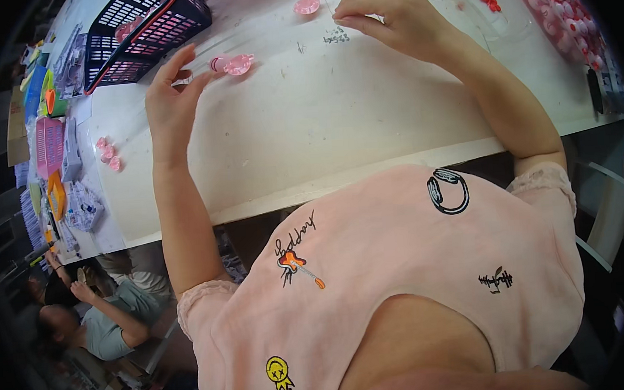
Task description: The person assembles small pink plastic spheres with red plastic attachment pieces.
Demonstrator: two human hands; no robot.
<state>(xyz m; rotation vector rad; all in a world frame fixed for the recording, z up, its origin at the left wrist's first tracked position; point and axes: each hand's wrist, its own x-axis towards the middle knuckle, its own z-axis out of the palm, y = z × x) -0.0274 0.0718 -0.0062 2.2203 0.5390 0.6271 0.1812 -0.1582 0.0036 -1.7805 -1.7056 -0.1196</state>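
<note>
Across the white tabletop point(308, 131), the left hand point(169, 109) spreads thumb and forefinger beside a pink translucent plastic piece with a scalloped edge point(238, 64); contact is unclear. The right hand point(403, 25) brings thumb and forefinger close; whether they grip anything, I cannot tell. Beyond sits a dark-blue plastic lattice basket point(180, 31).

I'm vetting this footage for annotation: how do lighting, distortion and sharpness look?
Head view: the white tabletop is brightly lit, the area around the co-worker at lower left dimmer; head view: the fisheye lens tips that person sideways, with black corners; head view: left hand and right hand read clearly, fine surface detail less so.
</note>
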